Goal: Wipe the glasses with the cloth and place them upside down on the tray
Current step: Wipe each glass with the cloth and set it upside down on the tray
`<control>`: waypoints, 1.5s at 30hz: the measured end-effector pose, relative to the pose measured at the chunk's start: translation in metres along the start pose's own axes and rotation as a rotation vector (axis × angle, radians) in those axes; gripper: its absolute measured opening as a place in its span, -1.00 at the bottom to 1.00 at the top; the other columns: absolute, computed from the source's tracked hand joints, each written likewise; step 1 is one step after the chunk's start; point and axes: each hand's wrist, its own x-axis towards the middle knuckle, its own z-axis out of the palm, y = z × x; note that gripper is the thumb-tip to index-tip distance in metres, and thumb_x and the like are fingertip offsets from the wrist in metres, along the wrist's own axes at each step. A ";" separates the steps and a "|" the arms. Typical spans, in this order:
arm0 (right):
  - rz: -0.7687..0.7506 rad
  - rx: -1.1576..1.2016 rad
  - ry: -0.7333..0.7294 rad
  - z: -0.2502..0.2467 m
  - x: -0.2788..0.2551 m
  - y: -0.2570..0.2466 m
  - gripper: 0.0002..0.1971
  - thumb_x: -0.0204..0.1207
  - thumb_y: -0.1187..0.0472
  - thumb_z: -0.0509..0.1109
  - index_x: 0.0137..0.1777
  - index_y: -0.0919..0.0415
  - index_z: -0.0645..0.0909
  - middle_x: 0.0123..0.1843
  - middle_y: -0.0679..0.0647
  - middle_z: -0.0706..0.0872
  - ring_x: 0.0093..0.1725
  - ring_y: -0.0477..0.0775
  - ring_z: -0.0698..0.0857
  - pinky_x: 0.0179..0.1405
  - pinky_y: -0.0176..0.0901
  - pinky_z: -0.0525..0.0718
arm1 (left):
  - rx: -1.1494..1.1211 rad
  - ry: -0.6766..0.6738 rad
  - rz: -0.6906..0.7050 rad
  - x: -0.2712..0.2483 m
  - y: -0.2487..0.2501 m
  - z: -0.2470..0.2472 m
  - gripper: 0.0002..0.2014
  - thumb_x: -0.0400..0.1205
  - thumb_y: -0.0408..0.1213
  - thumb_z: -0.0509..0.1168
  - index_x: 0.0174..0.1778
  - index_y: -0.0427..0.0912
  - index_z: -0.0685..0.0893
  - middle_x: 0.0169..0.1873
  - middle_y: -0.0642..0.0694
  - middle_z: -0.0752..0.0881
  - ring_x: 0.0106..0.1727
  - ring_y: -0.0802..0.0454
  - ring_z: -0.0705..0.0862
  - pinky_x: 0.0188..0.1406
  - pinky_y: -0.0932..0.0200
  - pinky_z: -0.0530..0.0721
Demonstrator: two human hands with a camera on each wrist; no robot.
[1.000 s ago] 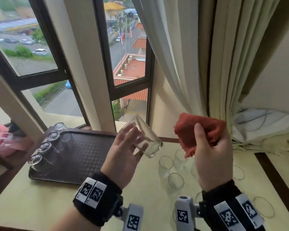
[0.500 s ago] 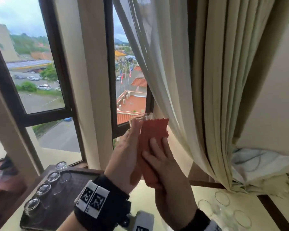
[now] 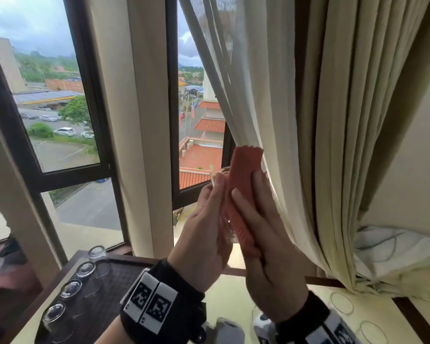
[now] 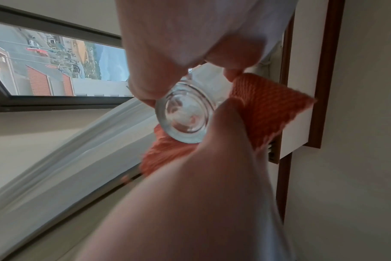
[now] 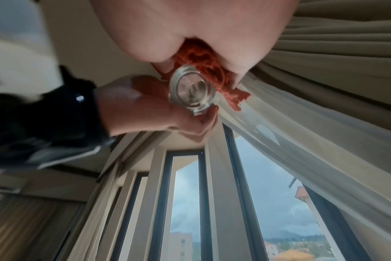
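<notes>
Glass (image 3: 217,176), raised at 12 o'clock of the tray (image 3: 114,289): left hand (image 3: 204,234) fingers curled gripping it, right hand (image 3: 266,249) fingers flat, pressing cloth (image 3: 241,192) against its side, presumably for wiping.

Curtain (image 3: 296,120) just right of the raised hands (image 3: 233,232), upturned glasses (image 3: 71,288) along the tray's (image 3: 114,289) left edge.
</notes>
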 end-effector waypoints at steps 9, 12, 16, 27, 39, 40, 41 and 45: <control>0.232 0.277 0.098 0.018 -0.021 0.008 -0.34 0.75 0.41 0.18 0.75 -0.20 0.39 0.83 0.01 0.35 0.75 0.23 0.42 0.72 0.31 0.42 | 0.117 0.050 0.037 0.008 0.006 -0.019 -0.17 0.65 0.22 0.44 0.68 -0.32 0.49 0.30 -0.38 0.62 0.20 -0.29 0.58 0.41 -0.21 0.55; 0.381 0.434 0.094 0.010 0.004 0.007 -0.37 0.77 0.35 0.19 0.72 -0.26 0.43 0.72 -0.02 0.54 0.65 0.08 0.54 0.69 0.31 0.44 | 0.094 0.051 0.028 0.006 0.002 -0.015 -0.15 0.60 0.22 0.48 0.66 -0.32 0.53 0.14 -0.33 0.63 0.03 -0.14 0.65 0.21 -0.02 0.66; 0.117 0.115 0.013 0.012 0.002 0.003 -0.41 0.76 0.41 0.18 0.78 0.15 0.36 0.89 0.04 0.15 0.86 0.15 0.17 0.78 0.25 0.34 | 0.078 0.081 -0.009 0.007 0.003 -0.017 -0.34 0.75 0.28 0.31 0.57 -0.18 0.70 0.39 -0.36 0.71 0.45 -0.39 0.65 0.70 -0.29 0.43; 0.189 0.259 0.005 0.021 -0.025 0.003 -0.35 0.77 0.42 0.19 0.77 -0.14 0.35 0.86 0.01 0.28 0.81 0.12 0.32 0.77 0.11 0.33 | 0.236 0.061 -0.020 0.005 0.006 -0.018 -0.25 0.54 0.48 0.36 0.22 -0.18 0.82 -0.25 -0.17 0.78 -0.24 -0.08 0.74 0.00 -0.04 0.69; 0.048 0.060 -0.070 0.017 -0.036 -0.001 -0.46 0.81 0.26 0.15 0.79 0.13 0.33 0.90 0.06 0.12 0.86 0.31 0.15 0.67 0.54 0.38 | 0.181 0.089 -0.055 0.003 0.013 -0.021 -0.19 0.59 0.57 0.25 0.37 -0.08 0.84 0.34 -0.22 0.82 0.40 -0.32 0.76 0.65 -0.40 0.55; 0.069 0.094 -0.052 0.020 -0.043 0.001 -0.43 0.80 0.31 0.16 0.80 0.05 0.31 0.90 0.04 0.14 0.86 0.28 0.17 0.67 0.54 0.39 | 0.198 0.101 -0.049 0.004 0.013 -0.024 -0.21 0.57 0.56 0.28 0.31 -0.09 0.84 0.24 -0.24 0.82 0.28 -0.35 0.75 0.58 -0.44 0.56; 0.101 0.152 -0.037 0.024 -0.047 0.004 -0.39 0.79 0.38 0.17 0.81 0.00 0.29 0.89 0.02 0.16 0.86 0.27 0.17 0.68 0.54 0.37 | 0.210 0.113 -0.040 0.004 0.012 -0.024 -0.24 0.59 0.54 0.28 0.27 -0.11 0.84 0.16 -0.26 0.80 0.17 -0.34 0.73 0.47 -0.43 0.63; 0.444 0.473 0.089 0.023 -0.026 0.006 -0.48 0.78 0.13 0.22 0.72 -0.23 0.44 0.65 -0.02 0.58 0.66 0.14 0.49 0.67 0.36 0.41 | 0.216 0.120 -0.020 0.001 0.005 -0.016 -0.25 0.71 0.44 0.22 0.29 -0.25 0.79 -0.02 -0.31 0.71 -0.02 -0.26 0.69 0.13 -0.19 0.69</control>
